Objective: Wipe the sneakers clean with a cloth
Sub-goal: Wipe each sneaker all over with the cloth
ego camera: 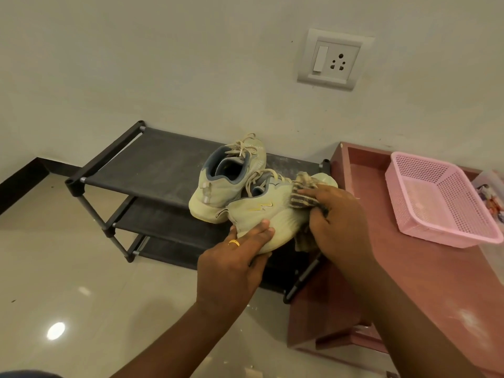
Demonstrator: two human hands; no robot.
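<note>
While the left hand (240,257) grips the near sneaker (261,211), the right hand (335,214) clutches a cloth (305,196) against its toe — the dingy second sneaker (226,178) apparently awaits wiping.

Left half of rack top shelf (152,156) bare: room for my left hand (234,266) to come in from that side. Rear sneaker (226,181) touches near sneaker (267,214), blocks way behind it. Wall (191,77) close behind rack. Desk (395,268) rim just beside my right hand (338,219) and cloth (302,197). Pink basket (447,238) further right, apart. Floor (68,268) open at left.
</note>
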